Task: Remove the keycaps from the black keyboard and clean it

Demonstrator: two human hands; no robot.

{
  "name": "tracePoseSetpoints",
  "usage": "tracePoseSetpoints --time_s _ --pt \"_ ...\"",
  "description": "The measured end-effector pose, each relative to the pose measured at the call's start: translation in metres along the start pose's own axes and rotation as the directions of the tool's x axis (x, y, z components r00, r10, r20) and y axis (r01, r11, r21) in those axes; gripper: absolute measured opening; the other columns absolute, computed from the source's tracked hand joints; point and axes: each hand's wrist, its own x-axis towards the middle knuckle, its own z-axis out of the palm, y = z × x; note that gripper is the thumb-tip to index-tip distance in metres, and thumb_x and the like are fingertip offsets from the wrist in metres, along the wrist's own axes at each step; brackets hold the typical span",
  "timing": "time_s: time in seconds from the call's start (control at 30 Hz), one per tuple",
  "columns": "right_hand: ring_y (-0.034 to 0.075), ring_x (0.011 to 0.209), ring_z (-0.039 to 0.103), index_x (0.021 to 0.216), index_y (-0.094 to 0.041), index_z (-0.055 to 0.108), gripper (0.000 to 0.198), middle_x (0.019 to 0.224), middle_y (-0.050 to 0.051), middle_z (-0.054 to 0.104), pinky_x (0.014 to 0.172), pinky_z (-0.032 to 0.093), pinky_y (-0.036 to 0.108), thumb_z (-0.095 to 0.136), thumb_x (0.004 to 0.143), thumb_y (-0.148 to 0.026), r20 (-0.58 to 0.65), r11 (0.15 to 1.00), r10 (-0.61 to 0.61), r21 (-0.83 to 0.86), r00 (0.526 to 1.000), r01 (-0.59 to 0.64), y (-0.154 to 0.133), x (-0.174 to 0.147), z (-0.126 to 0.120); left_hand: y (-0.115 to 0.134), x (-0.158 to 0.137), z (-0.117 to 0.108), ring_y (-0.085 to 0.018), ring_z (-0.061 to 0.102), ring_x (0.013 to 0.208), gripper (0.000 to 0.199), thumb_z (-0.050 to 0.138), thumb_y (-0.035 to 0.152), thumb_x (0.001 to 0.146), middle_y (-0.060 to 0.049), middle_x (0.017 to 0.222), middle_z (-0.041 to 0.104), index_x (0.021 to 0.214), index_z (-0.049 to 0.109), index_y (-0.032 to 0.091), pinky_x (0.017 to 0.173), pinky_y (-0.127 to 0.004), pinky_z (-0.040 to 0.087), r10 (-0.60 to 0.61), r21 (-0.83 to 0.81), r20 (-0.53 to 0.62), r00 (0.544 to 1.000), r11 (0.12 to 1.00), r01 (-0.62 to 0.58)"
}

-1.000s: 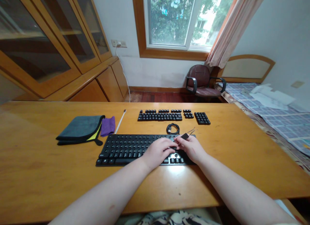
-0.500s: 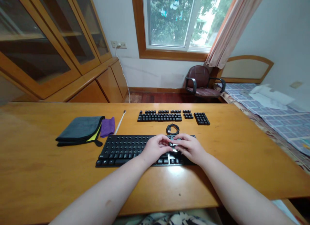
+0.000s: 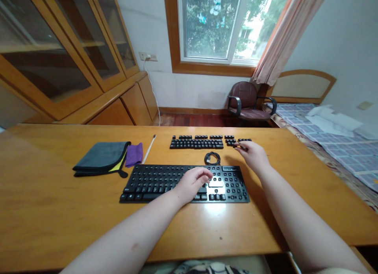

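The left thumb and fingers stand apart, with the left hand (image 3: pixel 191 184) over the keyboard (image 3: pixel 161 179), a bit right of its middle. The right hand (image 3: pixel 254 155) is past the keyboard's far right corner, with its fingertips by some small loose keys (image 3: pixel 230 142); I cannot tell if they pinch one. The keyboard lies flat on the desk (image 3: pixel 183 230). Behind it is a long block of loose keys (image 3: pixel 196 144). A curled black cable (image 3: pixel 213 163) sits just behind the keyboard. Near the keyboard's far left corner are a purple cloth (image 3: pixel 134 154), a gray cloth (image 3: pixel 102 158) and a thin white stick (image 3: pixel 149 150).
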Motion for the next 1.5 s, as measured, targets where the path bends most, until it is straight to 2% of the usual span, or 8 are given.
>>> tracePoseSetpoints --time_s 0.1,0.23,0.7,0.9,1.07,1.13,1.23,1.5 --pt "0.024 0.089 0.064 0.096 -0.022 0.071 0.024 0.097 0.007 0.070 0.072 0.047 0.031 0.056 0.081 -0.033 0.159 0.980 0.154 -0.149 0.975 -0.130 0.024 0.017 0.015 0.001 -0.002 -0.002 -0.018 0.063 0.077 0.038 0.040 0.046 0.090 -0.006 0.079 0.067 0.092 0.062 0.016 0.079 -0.033 0.047 0.044 0.021 0.012 0.999 0.999 -0.045" --pt "0.022 0.084 0.063 0.096 -0.024 0.072 0.027 0.095 0.006 0.071 0.067 0.042 0.028 0.053 0.081 -0.037 0.228 0.955 0.214 -0.253 0.950 -0.155 0.033 0.015 0.035 0.001 -0.002 -0.003 -0.018 0.062 0.076 0.044 0.037 0.051 0.090 -0.007 0.081 0.067 0.092 0.063 0.015 0.077 -0.032 0.047 0.064 0.036 0.014 0.998 0.997 -0.064" --pt "0.017 0.086 0.059 0.091 -0.024 0.071 0.023 0.101 0.003 0.064 0.069 0.042 0.026 0.054 0.081 -0.035 0.121 0.961 0.158 -0.245 0.980 -0.125 0.044 0.010 0.043 0.002 -0.002 -0.001 -0.017 0.062 0.077 0.041 0.036 0.045 0.091 -0.006 0.081 0.067 0.090 0.063 0.015 0.078 -0.030 0.046 0.082 0.055 0.003 0.997 0.995 -0.082" --pt "0.021 0.091 0.058 0.090 -0.019 0.071 0.028 0.098 0.008 0.064 0.076 0.044 0.030 0.052 0.083 -0.039 -0.007 0.983 0.145 -0.108 0.989 -0.145 0.036 0.012 0.024 0.009 -0.002 -0.001 -0.016 0.062 0.083 0.026 0.043 0.035 0.090 -0.004 0.089 0.067 0.090 0.064 0.018 0.079 -0.029 0.047 0.044 0.149 0.006 0.999 0.988 -0.045" --pt "0.020 0.077 0.060 0.076 -0.018 0.070 0.051 0.078 0.008 0.065 0.073 0.045 0.032 0.031 0.091 -0.047 -0.185 0.962 0.112 0.266 0.976 -0.060 0.000 -0.019 -0.021 0.020 -0.006 0.006 -0.020 0.060 0.097 0.021 0.054 0.032 0.084 -0.005 0.100 0.068 0.098 0.064 0.021 0.089 -0.035 0.045 0.167 0.418 0.105 0.980 0.887 -0.196" --pt "0.017 0.059 0.056 0.068 -0.019 0.069 0.056 0.061 0.006 0.061 0.059 0.044 0.029 0.030 0.090 -0.054 -0.008 0.899 -0.020 0.437 1.000 0.022 -0.021 -0.041 -0.028 0.020 -0.007 0.012 -0.022 0.056 0.108 0.032 0.059 0.037 0.081 -0.007 0.113 0.065 0.109 0.061 0.022 0.098 -0.040 0.039 0.187 0.495 0.168 0.968 0.833 -0.247" --pt "0.017 0.057 0.057 0.065 -0.020 0.069 0.045 0.060 0.006 0.062 0.056 0.044 0.029 0.047 0.084 -0.055 0.252 0.848 -0.302 0.511 0.919 0.138 -0.047 -0.066 -0.021 0.015 -0.009 0.020 -0.024 0.046 0.123 0.054 0.062 0.044 0.077 -0.009 0.131 0.054 0.125 0.051 0.022 0.108 -0.046 0.029 0.159 0.574 0.229 0.960 0.774 -0.265" --pt "0.016 0.060 0.058 0.065 -0.022 0.068 0.040 0.060 0.005 0.064 0.060 0.045 0.028 0.046 0.087 -0.046 0.364 0.873 -0.378 0.446 0.851 0.197 -0.056 -0.070 0.006 0.008 -0.008 0.032 -0.024 0.043 0.126 0.052 0.060 0.039 0.080 -0.012 0.133 0.052 0.126 0.049 0.017 0.109 -0.043 0.029 0.140 0.620 0.337 0.931 0.711 -0.331"
